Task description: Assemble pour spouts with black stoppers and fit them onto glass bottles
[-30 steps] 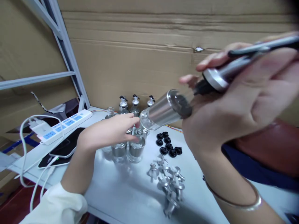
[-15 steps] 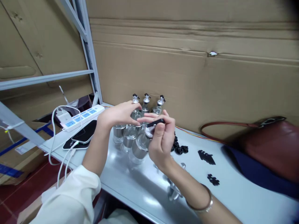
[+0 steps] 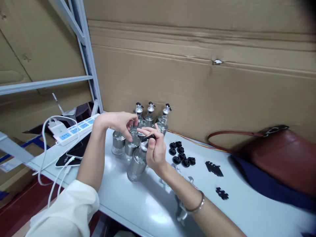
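My right hand (image 3: 156,149) is closed on the black-and-silver pourer spout (image 3: 145,142) at the top of the front glass bottle (image 3: 136,166). A silver band wraps this bottle's body, and its base appears to be on the shelf. Over the bottles just behind it, my left hand (image 3: 119,123) is curved, thumb and fingers apart, holding nothing I can see. Below that hand are other banded bottles, one at the left (image 3: 118,142) and one in the middle (image 3: 131,146). Behind them, three bottles carry silver spouts (image 3: 151,108) with black tips.
Black round stoppers (image 3: 182,156) and two groups of small black parts (image 3: 214,168) lie to the right. Silver spouts (image 3: 181,210) lie partly under my right forearm. A power strip (image 3: 76,129), phone (image 3: 80,146) and cables are left; a brown bag (image 3: 286,154) is right.
The view has shifted a little, so everything sits further left. My left fingers have curled lower over the bottles. My right hand stays on the front bottle's spout.
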`<action>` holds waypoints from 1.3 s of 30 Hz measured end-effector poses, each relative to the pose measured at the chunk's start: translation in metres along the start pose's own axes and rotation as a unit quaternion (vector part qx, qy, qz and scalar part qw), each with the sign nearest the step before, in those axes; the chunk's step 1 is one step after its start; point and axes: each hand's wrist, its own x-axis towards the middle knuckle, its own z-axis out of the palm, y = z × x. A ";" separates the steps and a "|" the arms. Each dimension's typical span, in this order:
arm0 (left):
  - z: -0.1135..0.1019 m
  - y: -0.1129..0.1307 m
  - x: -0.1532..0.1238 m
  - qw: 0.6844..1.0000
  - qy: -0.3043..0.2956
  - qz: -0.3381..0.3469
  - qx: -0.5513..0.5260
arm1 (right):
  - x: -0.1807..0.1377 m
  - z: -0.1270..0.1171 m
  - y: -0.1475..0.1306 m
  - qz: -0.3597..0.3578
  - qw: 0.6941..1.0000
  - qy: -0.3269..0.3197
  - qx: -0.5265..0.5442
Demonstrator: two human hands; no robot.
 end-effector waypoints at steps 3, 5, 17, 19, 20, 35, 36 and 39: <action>0.002 -0.008 0.016 0.996 -0.023 0.054 -0.065 | 0.001 0.002 0.009 -0.016 1.000 0.002 -0.003; 0.004 -0.014 0.024 0.991 -0.013 0.085 -0.100 | 0.002 0.003 0.016 -0.029 1.000 0.001 -0.006; 0.000 -0.041 0.027 0.860 0.291 0.110 -0.405 | 0.011 -0.023 0.026 0.002 0.996 -0.069 -0.053; 0.004 -0.050 0.039 0.837 0.367 0.073 -0.400 | 0.012 -0.030 0.032 0.113 0.992 0.026 -0.054; 0.007 -0.055 0.046 0.842 0.364 0.056 -0.393 | 0.012 -0.034 0.038 0.182 0.979 0.064 -0.057; 0.019 -0.064 0.071 0.843 0.234 -0.016 -0.484 | 0.000 -0.045 0.101 0.455 0.887 0.015 0.082; 0.019 -0.066 0.071 0.842 0.259 -0.027 -0.473 | 0.000 -0.044 0.101 0.445 0.891 0.010 0.091; 0.019 -0.071 0.073 0.858 0.294 -0.040 -0.419 | 0.002 -0.039 0.105 0.421 0.902 0.006 0.099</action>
